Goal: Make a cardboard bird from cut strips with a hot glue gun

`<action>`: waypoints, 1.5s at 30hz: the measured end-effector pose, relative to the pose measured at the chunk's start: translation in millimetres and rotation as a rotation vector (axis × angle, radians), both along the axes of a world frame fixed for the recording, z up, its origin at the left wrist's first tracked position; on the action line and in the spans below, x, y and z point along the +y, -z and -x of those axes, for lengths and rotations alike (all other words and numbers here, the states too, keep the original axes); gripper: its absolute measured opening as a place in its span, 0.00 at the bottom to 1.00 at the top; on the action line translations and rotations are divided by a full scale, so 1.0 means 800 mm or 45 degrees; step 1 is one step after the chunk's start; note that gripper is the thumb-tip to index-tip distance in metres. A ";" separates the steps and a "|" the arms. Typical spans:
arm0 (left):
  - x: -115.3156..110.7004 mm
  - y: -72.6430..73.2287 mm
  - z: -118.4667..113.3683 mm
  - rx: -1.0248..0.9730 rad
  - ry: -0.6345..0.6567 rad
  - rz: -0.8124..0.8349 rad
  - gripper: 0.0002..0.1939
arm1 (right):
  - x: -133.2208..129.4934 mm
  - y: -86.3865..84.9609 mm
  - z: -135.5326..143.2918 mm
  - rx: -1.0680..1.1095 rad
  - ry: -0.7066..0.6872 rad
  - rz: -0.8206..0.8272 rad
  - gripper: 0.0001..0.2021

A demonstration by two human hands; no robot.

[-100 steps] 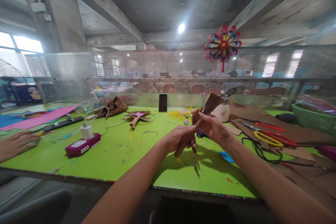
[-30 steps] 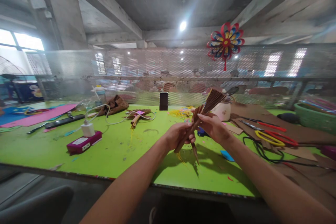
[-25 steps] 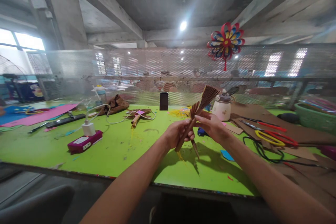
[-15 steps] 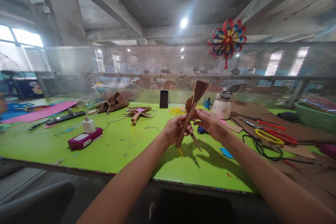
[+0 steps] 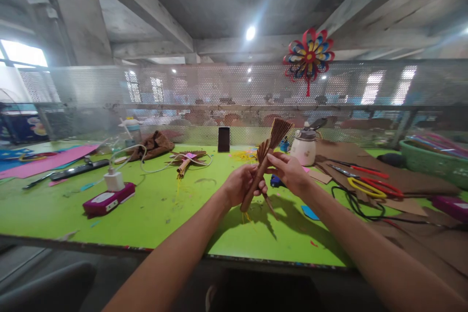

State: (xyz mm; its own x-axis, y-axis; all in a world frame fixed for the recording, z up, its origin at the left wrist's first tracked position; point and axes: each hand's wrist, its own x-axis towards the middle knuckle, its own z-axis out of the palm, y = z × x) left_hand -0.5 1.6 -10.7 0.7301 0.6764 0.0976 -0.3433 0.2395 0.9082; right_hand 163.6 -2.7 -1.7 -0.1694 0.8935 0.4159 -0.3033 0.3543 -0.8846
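Note:
A brown paper craft (image 5: pixel 252 190) is tilted over the green table, made of a rolled tube with pleated fan-like paper (image 5: pixel 280 131) at its upper end. My left hand (image 5: pixel 238 186) wraps round the tube from the left, its fingertips showing on the far side. At the tube's upper part, just under the pleats, the thumb and fingers of my right hand (image 5: pixel 290 173) pinch the paper. A thin brown strip (image 5: pixel 269 207) hangs below the hands. Yellow shreds (image 5: pixel 246 217) lie near the tube's lower end.
A similar brown paper piece (image 5: pixel 186 158) lies left of centre, near a purple power strip (image 5: pixel 109 198). A phone (image 5: pixel 224 139) stands behind. To the right are a white jug (image 5: pixel 304 147), scissors (image 5: pixel 376 187), brown paper sheets (image 5: pixel 413 175) and a green basket (image 5: pixel 427 161).
The thumb and fingers of my right hand have closed onto the tube's upper part. My left hand keeps its hold. The whole view has shifted slightly.

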 end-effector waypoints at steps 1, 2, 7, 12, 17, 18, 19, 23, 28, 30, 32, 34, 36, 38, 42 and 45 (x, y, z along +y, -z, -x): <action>-0.001 0.000 0.000 0.007 -0.008 -0.021 0.15 | 0.001 0.001 0.000 0.009 0.003 0.009 0.12; -0.003 0.001 -0.001 0.018 -0.021 -0.051 0.15 | 0.003 0.001 -0.001 0.020 0.011 0.020 0.12; -0.009 0.002 -0.002 0.036 -0.076 -0.237 0.15 | 0.009 0.006 -0.003 0.011 0.024 0.028 0.14; -0.009 0.004 -0.003 0.061 -0.013 -0.247 0.15 | 0.009 0.007 -0.003 -0.028 0.049 0.057 0.14; -0.008 -0.001 -0.002 0.033 -0.063 -0.209 0.12 | 0.011 0.007 -0.005 -0.059 0.075 0.091 0.16; -0.008 -0.004 -0.001 0.017 -0.113 -0.193 0.11 | 0.012 0.007 -0.006 -0.070 0.108 0.095 0.17; -0.007 -0.006 0.001 0.000 -0.177 -0.167 0.11 | 0.014 0.008 -0.007 -0.089 0.154 0.088 0.17; -0.002 -0.015 0.009 -0.103 -0.396 -0.037 0.09 | 0.016 0.011 -0.008 -0.254 0.370 -0.049 0.13; 0.009 -0.019 0.016 -0.250 -0.536 0.103 0.08 | 0.005 0.013 -0.001 -0.457 0.212 -0.338 0.11; 0.013 -0.020 0.018 -0.282 -0.570 0.140 0.08 | -0.001 0.012 0.003 -0.498 0.040 -0.385 0.15; 0.017 -0.020 0.018 -0.297 -0.579 0.173 0.08 | -0.005 0.012 0.007 -0.501 -0.044 -0.399 0.18; 0.018 -0.019 0.018 -0.297 -0.541 0.189 0.08 | -0.008 0.012 0.010 -0.480 -0.053 -0.413 0.19; 0.019 -0.018 0.016 -0.298 -0.477 0.181 0.09 | -0.009 0.011 0.013 -0.439 -0.033 -0.417 0.16; 0.017 -0.017 0.015 -0.278 -0.441 0.162 0.09 | -0.011 0.010 0.015 -0.400 0.017 -0.403 0.12; 0.009 -0.018 0.014 -0.196 -0.464 0.075 0.09 | -0.015 0.005 0.016 -0.318 0.192 -0.365 0.08; 0.004 -0.018 0.015 -0.183 -0.401 -0.014 0.10 | -0.012 0.003 0.012 -0.192 0.195 -0.284 0.09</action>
State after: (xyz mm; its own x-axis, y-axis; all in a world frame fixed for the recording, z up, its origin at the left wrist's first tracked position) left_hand -12.4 5.1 3.8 0.4640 0.8646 0.1928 -0.5236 0.0922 0.8470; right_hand 154.1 -12.2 -4.3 -0.1146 0.8030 0.5849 -0.1027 0.5760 -0.8110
